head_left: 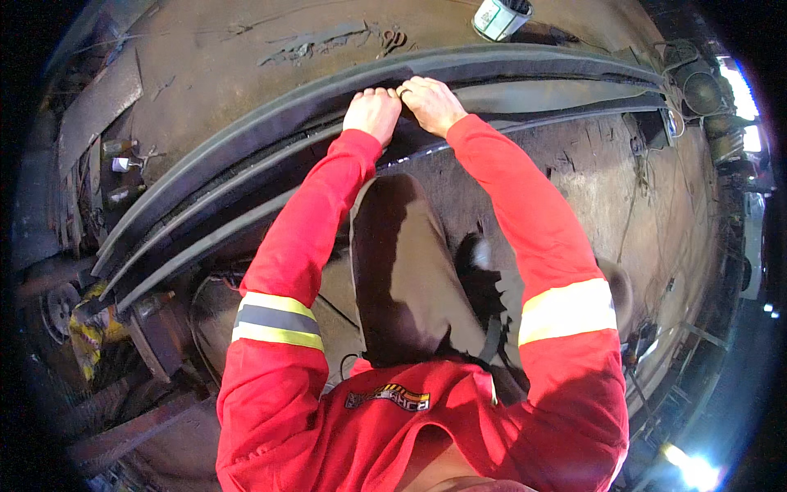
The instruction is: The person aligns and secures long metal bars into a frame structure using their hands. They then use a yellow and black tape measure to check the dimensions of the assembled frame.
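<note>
In the head view, a long dark ridged strip (262,123) is shown across the upper half of the frame, bent into an arc by the lens from the left side to the upper right. It is held near the upper centre by the left hand (373,113) and the right hand (432,104), which are placed close together. In both, the grip is narrow, with fingers curled over the strip; the fingertips are hidden, so how firmly it is clasped cannot be told. Both arms are covered by red sleeves (288,234) crossed by reflective bands (567,310). A trousered leg (410,279) is seen bent below the hands, at the centre. Beyond the strip, a scissors-like tool (393,41) and a pale can (501,18) are seen along the top, on a brown surface (213,53). A yellow patterned cloth (88,338) is crumpled at the left, and a bright light (697,473) is visible at the lower right.
</note>
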A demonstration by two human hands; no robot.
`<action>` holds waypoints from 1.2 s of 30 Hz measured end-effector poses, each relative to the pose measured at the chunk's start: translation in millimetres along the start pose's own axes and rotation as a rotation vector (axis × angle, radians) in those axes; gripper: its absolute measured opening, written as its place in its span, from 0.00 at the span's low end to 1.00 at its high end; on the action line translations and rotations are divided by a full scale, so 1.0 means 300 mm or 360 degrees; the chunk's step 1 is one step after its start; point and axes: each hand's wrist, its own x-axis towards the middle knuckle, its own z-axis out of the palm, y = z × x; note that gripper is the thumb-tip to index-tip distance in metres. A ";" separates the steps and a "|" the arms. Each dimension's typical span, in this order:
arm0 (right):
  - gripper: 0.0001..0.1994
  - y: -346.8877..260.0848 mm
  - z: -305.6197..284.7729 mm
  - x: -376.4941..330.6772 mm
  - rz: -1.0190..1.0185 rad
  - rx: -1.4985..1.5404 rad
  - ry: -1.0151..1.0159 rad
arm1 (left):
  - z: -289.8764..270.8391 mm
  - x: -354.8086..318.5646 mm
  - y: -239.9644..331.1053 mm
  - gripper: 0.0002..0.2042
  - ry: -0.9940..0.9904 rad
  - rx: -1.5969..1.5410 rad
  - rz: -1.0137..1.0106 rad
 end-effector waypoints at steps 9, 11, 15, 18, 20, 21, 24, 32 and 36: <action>0.17 0.275 -0.256 0.029 0.0472 0.0650 -0.1188 | -0.053 0.065 -0.019 0.23 -0.0262 -0.0937 -0.0093; 0.13 0.285 -0.222 0.055 0.0265 0.0630 -0.1164 | -0.048 0.090 0.001 0.24 -0.0232 -0.0819 -0.0027; 0.14 0.277 -0.239 0.116 0.0026 0.0681 -0.1313 | -0.072 0.136 0.058 0.26 -0.0267 -0.0505 -0.0074; 0.14 0.299 -0.185 0.093 -0.0200 0.0550 -0.0974 | -0.086 0.142 0.078 0.22 -0.0283 -0.0336 0.0010; 0.13 0.279 -0.190 0.064 -0.0183 0.0441 -0.0840 | -0.078 0.146 0.100 0.19 -0.0272 -0.0231 0.0020; 0.10 0.280 -0.160 0.043 -0.0269 0.0419 -0.0707 | -0.076 0.152 0.112 0.18 -0.0265 -0.0192 0.0055; 0.07 0.240 -0.158 0.030 -0.0348 0.0390 -0.0645 | -0.073 0.142 0.115 0.15 -0.0396 0.0018 0.0025; 0.06 0.233 -0.069 -0.044 -0.0195 0.0384 -0.0336 | 0.010 0.140 0.162 0.15 -0.0023 -0.0021 -0.0235; 0.07 0.213 -0.032 -0.072 -0.0191 0.0178 -0.0147 | 0.048 0.126 0.177 0.16 0.0070 0.0041 -0.0356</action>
